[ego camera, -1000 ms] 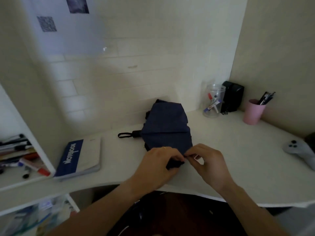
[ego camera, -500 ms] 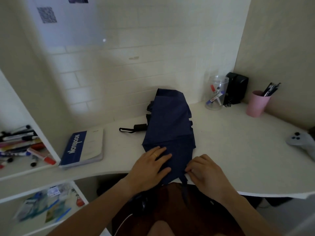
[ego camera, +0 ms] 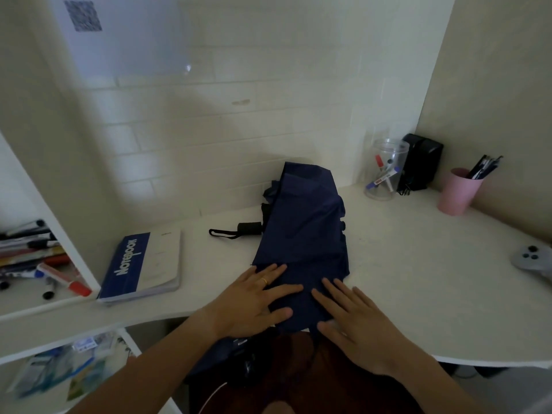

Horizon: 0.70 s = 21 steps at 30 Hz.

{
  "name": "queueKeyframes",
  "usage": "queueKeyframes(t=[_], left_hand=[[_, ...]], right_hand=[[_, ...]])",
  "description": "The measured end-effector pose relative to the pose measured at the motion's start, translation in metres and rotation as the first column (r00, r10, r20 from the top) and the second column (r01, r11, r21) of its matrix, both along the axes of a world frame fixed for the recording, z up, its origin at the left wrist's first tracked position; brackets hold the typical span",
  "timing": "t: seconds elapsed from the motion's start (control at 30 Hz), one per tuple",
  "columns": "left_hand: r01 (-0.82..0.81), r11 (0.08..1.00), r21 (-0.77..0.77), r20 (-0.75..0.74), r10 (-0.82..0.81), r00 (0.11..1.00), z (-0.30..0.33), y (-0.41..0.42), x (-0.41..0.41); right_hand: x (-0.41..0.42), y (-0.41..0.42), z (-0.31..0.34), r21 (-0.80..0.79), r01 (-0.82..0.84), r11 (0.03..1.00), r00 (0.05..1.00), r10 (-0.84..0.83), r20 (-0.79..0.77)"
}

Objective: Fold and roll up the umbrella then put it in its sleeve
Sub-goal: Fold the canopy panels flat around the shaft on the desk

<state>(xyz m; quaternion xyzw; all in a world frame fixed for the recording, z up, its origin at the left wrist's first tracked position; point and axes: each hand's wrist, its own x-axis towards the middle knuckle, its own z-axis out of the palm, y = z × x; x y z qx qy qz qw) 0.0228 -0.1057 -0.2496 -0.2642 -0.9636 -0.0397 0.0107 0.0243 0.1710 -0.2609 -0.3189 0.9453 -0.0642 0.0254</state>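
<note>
Flat on the white table [ego camera: 388,279], navy umbrella [ego camera: 304,234] fabric stretching from near edge toward far wall, left hand [ego camera: 251,303] and right hand [ego camera: 355,321] both spread open, palms pressing its near end, black handle [ego camera: 249,228] poking left, notebook [ego camera: 143,264] further left.

Bare forearms — a gold ring [ego camera: 264,280] on the left hand [ego camera: 254,303].

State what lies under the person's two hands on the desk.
Navy umbrella fabric lies under the flat left hand and right hand; what the fabric covers is hidden.
</note>
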Motion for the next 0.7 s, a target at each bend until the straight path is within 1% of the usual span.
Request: queueKeyframes(t=[0.03, 0.07, 0.1, 0.13, 0.17, 0.2, 0.23, 0.27, 0.3, 0.33, 0.37, 0.4, 0.43, 0.5, 0.53, 0.57, 0.6, 0.63, 0.67, 0.7], left_hand=[[0.004, 0.999, 0.039, -0.018, -0.004, 1.000, -0.001, 0.001, 0.003], [-0.003, 0.994, 0.112, -0.057, 0.009, 0.998, 0.000, 0.002, 0.006], [-0.021, 0.975, 0.219, -0.121, 0.049, 0.991, 0.004, 0.003, 0.005], [-0.052, 0.935, 0.352, -0.200, 0.129, 0.971, 0.010, 0.005, 0.003], [-0.090, 0.863, 0.497, -0.260, 0.247, 0.933, 0.017, 0.008, -0.004], [-0.124, 0.759, 0.639, -0.271, 0.373, 0.888, 0.026, 0.011, -0.013], [-0.173, 0.630, 0.757, -0.207, 0.483, 0.851, 0.036, 0.015, -0.025], [-0.255, 0.496, 0.830, -0.070, 0.546, 0.835, 0.048, 0.018, -0.037], [-0.366, 0.383, 0.848, 0.112, 0.545, 0.831, 0.059, 0.021, -0.049], [-0.469, 0.293, 0.833, 0.289, 0.492, 0.821, 0.069, 0.024, -0.060], [-0.547, 0.224, 0.807, 0.426, 0.421, 0.801, 0.077, 0.027, -0.070], [-0.588, 0.181, 0.788, 0.506, 0.353, 0.787, 0.082, 0.029, -0.077], [-0.597, 0.163, 0.786, 0.534, 0.307, 0.788, 0.085, 0.031, -0.082], [-0.566, 0.168, 0.807, 0.519, 0.257, 0.816, 0.087, 0.032, -0.086], [-0.557, 0.166, 0.814, 0.517, 0.233, 0.824, 0.088, 0.033, -0.084], [-0.558, 0.158, 0.815, 0.525, 0.209, 0.825, 0.089, 0.033, -0.082], [-0.561, 0.146, 0.815, 0.534, 0.190, 0.824, 0.090, 0.033, -0.080], [-0.564, 0.141, 0.814, 0.538, 0.186, 0.822, 0.090, 0.032, -0.078], [-0.570, 0.141, 0.810, 0.540, 0.199, 0.817, 0.091, 0.031, -0.077], [-0.573, 0.142, 0.807, 0.539, 0.217, 0.814, 0.091, 0.030, -0.075]], right_hand=[[-0.001, 0.001, 0.003, -0.011, 0.003, 1.000, 1.000, -0.003, 0.007], [-0.003, 0.002, 0.005, -0.039, 0.013, 0.999, 1.000, -0.012, 0.010], [-0.005, 0.002, 0.007, -0.080, 0.024, 0.997, 1.000, -0.024, 0.001], [-0.005, 0.003, 0.009, -0.119, 0.034, 0.992, 0.999, -0.037, -0.015], [-0.005, 0.002, 0.010, -0.157, 0.042, 0.987, 0.998, -0.047, -0.033], [-0.004, 0.002, 0.010, -0.194, 0.041, 0.980, 0.997, -0.054, -0.062], [-0.003, 0.003, 0.009, -0.236, 0.031, 0.971, 0.994, -0.055, -0.097], [-0.002, 0.003, 0.008, -0.273, 0.019, 0.962, 0.991, -0.054, -0.121], [0.000, 0.003, 0.008, -0.298, 0.012, 0.954, 0.990, -0.054, -0.134], [0.001, 0.004, 0.009, -0.311, 0.003, 0.950, 0.988, -0.050, -0.144], [0.002, 0.004, 0.009, -0.314, -0.010, 0.949, 0.987, -0.041, -0.156], [0.003, 0.005, 0.010, -0.320, -0.019, 0.947, 0.987, -0.033, -0.157], [0.003, 0.007, 0.012, -0.335, -0.015, 0.942, 0.989, -0.034, -0.141], [-0.001, 0.010, 0.018, -0.424, 0.025, 0.905, 0.990, -0.082, -0.117], [-0.007, 0.011, 0.021, -0.506, 0.058, 0.861, 0.984, -0.135, -0.118], [-0.014, 0.011, 0.029, -0.610, 0.104, 0.785, 0.971, -0.212, -0.107], [-0.024, 0.010, 0.037, -0.714, 0.177, 0.677, 0.952, -0.302, -0.051], [-0.036, 0.010, 0.047, -0.781, 0.279, 0.558, 0.923, -0.380, 0.058], [-0.046, 0.010, 0.058, -0.797, 0.395, 0.457, 0.884, -0.425, 0.194], [-0.056, 0.009, 0.066, -0.779, 0.500, 0.378, 0.837, -0.443, 0.323]])
